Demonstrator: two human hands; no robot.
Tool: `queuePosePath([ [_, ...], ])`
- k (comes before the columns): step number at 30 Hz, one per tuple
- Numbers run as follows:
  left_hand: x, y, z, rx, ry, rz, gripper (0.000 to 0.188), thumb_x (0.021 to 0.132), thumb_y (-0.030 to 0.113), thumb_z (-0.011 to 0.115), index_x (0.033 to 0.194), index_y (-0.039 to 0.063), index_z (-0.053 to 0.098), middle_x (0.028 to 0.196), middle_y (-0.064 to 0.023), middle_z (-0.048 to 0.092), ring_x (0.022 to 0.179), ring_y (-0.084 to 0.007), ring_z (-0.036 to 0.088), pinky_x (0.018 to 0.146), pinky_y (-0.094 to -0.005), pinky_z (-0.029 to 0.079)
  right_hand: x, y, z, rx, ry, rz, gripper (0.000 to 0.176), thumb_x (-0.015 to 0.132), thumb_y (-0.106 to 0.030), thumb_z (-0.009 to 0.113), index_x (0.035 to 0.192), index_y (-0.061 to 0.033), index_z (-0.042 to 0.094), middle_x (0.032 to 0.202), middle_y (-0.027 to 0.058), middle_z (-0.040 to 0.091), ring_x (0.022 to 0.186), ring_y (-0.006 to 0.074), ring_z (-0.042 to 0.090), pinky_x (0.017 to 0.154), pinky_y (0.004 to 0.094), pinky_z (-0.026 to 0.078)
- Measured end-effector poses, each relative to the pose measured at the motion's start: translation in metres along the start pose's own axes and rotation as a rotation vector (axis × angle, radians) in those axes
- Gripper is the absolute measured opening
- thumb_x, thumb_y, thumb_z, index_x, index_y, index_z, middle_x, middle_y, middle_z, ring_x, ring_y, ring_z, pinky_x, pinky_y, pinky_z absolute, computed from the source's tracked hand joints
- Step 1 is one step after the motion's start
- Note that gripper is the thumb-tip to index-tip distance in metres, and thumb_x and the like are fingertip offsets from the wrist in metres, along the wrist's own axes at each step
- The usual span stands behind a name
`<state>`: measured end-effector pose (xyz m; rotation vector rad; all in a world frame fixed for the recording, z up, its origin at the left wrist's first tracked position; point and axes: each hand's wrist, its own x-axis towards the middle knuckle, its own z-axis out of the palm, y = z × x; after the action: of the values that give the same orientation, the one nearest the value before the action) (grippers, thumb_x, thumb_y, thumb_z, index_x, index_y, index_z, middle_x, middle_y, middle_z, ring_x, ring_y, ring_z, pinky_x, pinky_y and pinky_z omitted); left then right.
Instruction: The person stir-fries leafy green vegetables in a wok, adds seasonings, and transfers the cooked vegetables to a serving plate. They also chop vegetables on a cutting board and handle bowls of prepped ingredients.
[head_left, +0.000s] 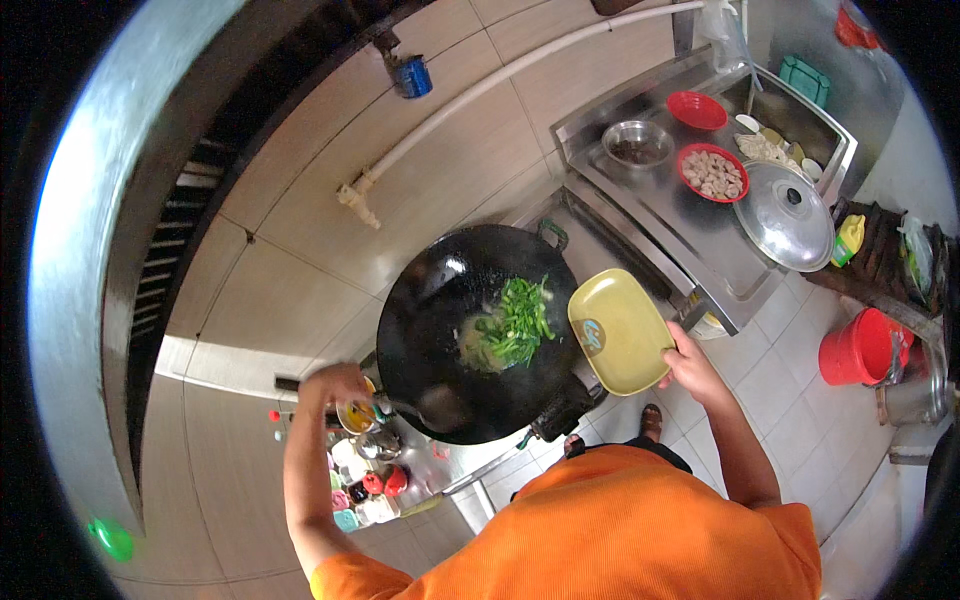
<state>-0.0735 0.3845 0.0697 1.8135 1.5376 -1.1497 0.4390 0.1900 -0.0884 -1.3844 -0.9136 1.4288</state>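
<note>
A black wok (427, 315) stands in front of me, with a heap of chopped green leafy vegetables (525, 319) and some liquid in its middle. My left hand (334, 386) grips the handle of a ladle or spatula (446, 409), whose blurred head is over the near left part of the wok. At the wok's right rim, a shallow yellow rectangular dish (622, 330) is held by its right edge in my right hand (691, 366). The dish is tilted towards the wok and holds no food; a dark printed patch marks its left side.
Seasoning containers (364, 480) crowd the counter at lower left, near a bowl of yellow liquid (358, 416). On the steel counter at right are a red bowl of pale pieces (712, 174), a steel bowl (637, 144) and a pot lid (785, 217). A red bucket (862, 349) stands further right.
</note>
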Motion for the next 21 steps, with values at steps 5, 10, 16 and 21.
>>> queuePosePath([
  [5, 0.103, 0.026, 0.098, -0.246, 0.469, 0.358, 0.039, 0.089, 0.041, 0.054, 0.094, 0.006, 0.070, 0.086, -0.0203, 0.066, 0.075, -0.0320, 0.065, 0.067, -0.0396, 0.050, 0.016, 0.000, 0.010, -0.044, 0.023, -0.020, 0.047, 0.087, -0.001, 0.037, 0.133, -0.0037, 0.040, 0.105, 0.0126, 0.057, 0.071, 0.0151, 0.060, 0.052, 0.0270, 0.052],
  [10, 0.196, 0.093, 0.133, -0.729, 0.876, 0.162, 0.033, 0.087, 0.035, 0.065, 0.106, 0.008, 0.070, 0.090, -0.0189, 0.069, 0.084, -0.0292, 0.068, 0.072, -0.0362, 0.052, 0.039, 0.003, 0.029, -0.068, 0.041, 0.008, 0.046, 0.089, -0.003, 0.039, 0.135, -0.0041, 0.038, 0.107, 0.0160, 0.059, 0.066, 0.0162, 0.061, 0.051, 0.0274, 0.053],
  [16, 0.150, 0.069, 0.099, -0.739, 1.014, 0.238, 0.033, 0.088, 0.031, 0.066, 0.105, 0.003, 0.069, 0.076, -0.0100, 0.069, 0.070, -0.0153, 0.064, 0.063, -0.0326, 0.050, 0.069, -0.002, 0.042, -0.296, 0.152, -0.034, 0.044, 0.093, -0.008, 0.042, 0.137, -0.0049, 0.035, 0.112, 0.0188, 0.058, 0.066, 0.0192, 0.064, 0.052, 0.0310, 0.056],
  [21, 0.038, 0.031, 0.034, -0.546, 0.902, 0.263, 0.027, 0.085, 0.034, 0.066, 0.101, 0.012, 0.072, 0.082, -0.0169, 0.069, 0.073, -0.0259, 0.068, 0.065, -0.0374, 0.050, 0.124, -0.005, 0.081, -0.112, 0.029, 0.017, 0.038, 0.098, -0.015, 0.039, 0.135, -0.0068, 0.037, 0.100, 0.0133, 0.060, 0.066, 0.0160, 0.062, 0.053, 0.0320, 0.057],
])
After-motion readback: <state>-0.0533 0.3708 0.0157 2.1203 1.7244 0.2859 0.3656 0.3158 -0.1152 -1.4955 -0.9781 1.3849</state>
